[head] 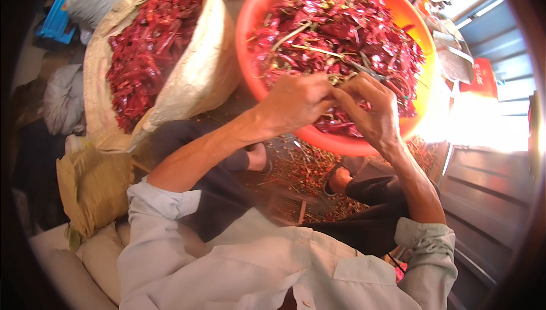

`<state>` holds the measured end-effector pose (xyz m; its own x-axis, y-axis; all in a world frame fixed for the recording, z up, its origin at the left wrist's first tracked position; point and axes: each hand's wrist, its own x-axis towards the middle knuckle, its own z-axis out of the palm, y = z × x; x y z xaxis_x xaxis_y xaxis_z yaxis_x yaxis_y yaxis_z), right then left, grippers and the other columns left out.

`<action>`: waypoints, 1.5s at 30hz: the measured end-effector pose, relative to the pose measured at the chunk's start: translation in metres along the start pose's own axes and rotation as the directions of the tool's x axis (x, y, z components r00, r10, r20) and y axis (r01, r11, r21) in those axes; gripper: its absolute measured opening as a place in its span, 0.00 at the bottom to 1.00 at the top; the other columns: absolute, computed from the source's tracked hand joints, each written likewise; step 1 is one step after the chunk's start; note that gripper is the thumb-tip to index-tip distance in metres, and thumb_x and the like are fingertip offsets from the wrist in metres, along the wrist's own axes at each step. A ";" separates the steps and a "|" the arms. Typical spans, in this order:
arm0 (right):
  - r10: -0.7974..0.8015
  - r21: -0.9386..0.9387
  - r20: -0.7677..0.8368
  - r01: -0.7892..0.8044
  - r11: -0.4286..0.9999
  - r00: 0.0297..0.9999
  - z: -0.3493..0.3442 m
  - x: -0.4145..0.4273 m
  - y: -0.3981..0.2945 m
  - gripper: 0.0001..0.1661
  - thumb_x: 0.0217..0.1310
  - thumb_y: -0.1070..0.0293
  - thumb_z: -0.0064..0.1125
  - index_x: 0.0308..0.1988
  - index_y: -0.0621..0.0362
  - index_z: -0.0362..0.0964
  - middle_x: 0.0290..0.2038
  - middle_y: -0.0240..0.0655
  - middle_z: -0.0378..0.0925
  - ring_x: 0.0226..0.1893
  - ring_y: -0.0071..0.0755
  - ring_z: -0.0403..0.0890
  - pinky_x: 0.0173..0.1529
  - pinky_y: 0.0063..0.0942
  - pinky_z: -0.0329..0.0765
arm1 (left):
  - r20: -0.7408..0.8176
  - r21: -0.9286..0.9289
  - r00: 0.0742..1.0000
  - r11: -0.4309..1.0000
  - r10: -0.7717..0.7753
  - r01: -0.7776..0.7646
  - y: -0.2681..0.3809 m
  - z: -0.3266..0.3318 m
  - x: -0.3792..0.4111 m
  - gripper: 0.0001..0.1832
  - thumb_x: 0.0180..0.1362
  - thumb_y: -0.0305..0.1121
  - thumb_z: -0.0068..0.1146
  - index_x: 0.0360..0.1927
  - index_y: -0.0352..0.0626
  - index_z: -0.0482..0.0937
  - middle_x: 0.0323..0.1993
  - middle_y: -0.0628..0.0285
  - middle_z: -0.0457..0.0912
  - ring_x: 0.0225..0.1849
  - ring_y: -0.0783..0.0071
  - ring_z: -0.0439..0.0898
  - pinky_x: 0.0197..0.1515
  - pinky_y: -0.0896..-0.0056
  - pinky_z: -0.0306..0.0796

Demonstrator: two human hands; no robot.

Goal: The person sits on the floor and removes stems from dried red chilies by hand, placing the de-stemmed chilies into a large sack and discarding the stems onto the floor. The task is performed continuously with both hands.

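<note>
Both of my hands meet over the near part of a large orange-red plastic basin [244, 41] heaped with dried red chillies [337, 24]. My left hand [298, 99] reaches in from the left with bent fingers, its fingertips touching those of my right hand [373, 105]. Pale chilli stems [338, 79] show right at the fingertips, but whatever lies between the fingers is hidden. Metal snips [370, 68] with a reddish handle show just beyond my right knuckles. Whether that hand holds them or they rest on the chillies, I cannot tell.
A woven sack [204, 63] full of red chillies stands left of the basin. Chilli stems and scraps [311, 165] litter the floor between my feet. A brown package [94, 186] sits by my left elbow. Corrugated metal sheeting [486, 182] runs along the right, with a red container [480, 77] nearby.
</note>
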<state>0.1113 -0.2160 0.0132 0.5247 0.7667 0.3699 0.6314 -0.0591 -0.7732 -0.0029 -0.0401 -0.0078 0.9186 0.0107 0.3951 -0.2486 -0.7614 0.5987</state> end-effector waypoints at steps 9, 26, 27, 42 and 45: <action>0.560 0.415 0.186 -0.581 0.700 0.807 -0.009 0.004 -0.025 0.10 0.71 0.66 0.69 0.36 0.61 0.82 0.23 0.24 0.78 0.20 0.15 0.74 0.24 0.18 0.70 | -0.059 -0.017 0.997 0.999 0.050 -0.051 -0.003 0.000 0.004 0.10 0.61 0.39 0.70 0.38 0.45 0.84 0.30 0.60 0.79 0.30 0.56 0.83 0.29 0.57 0.75; 0.271 0.165 0.519 -0.406 0.899 0.810 -0.052 0.021 0.006 0.12 0.70 0.66 0.68 0.44 0.65 0.84 0.37 0.37 0.88 0.30 0.25 0.85 0.36 0.29 0.82 | 0.051 -0.620 0.889 0.684 -0.454 0.385 -0.019 -0.021 0.011 0.17 0.77 0.44 0.58 0.45 0.39 0.84 0.30 0.69 0.80 0.30 0.83 0.79 0.35 0.79 0.74; 0.259 -0.006 0.463 -0.290 0.957 0.847 -0.047 0.017 0.019 0.12 0.69 0.66 0.69 0.43 0.65 0.84 0.38 0.38 0.88 0.33 0.30 0.87 0.39 0.32 0.83 | 0.056 -0.647 0.887 0.660 -0.458 0.382 -0.019 -0.020 0.012 0.16 0.77 0.44 0.58 0.46 0.39 0.84 0.30 0.69 0.80 0.29 0.82 0.79 0.35 0.78 0.74; 0.134 -0.575 0.438 0.162 0.802 0.889 0.012 -0.011 0.086 0.17 0.57 0.76 0.61 0.48 0.55 0.80 0.45 0.48 0.81 0.37 0.58 0.87 0.38 0.53 0.83 | 0.035 -0.693 0.939 0.669 -0.343 0.270 -0.021 -0.018 0.013 0.10 0.75 0.33 0.60 0.52 0.40 0.85 0.30 0.68 0.83 0.27 0.84 0.80 0.32 0.78 0.76; 0.126 -0.610 0.449 0.200 0.767 0.885 0.017 -0.010 0.090 0.16 0.61 0.76 0.58 0.49 0.54 0.79 0.41 0.44 0.82 0.35 0.58 0.87 0.36 0.53 0.82 | 0.068 -0.673 0.927 0.669 -0.369 0.315 -0.017 -0.022 0.013 0.10 0.75 0.35 0.60 0.50 0.40 0.86 0.29 0.69 0.82 0.26 0.85 0.78 0.31 0.79 0.75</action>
<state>0.1532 -0.2177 -0.0691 0.2878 0.9577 -0.0015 0.9372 -0.2820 -0.2052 0.0063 -0.0126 0.0021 0.9640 0.2469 0.0982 -0.0836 -0.0692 0.9941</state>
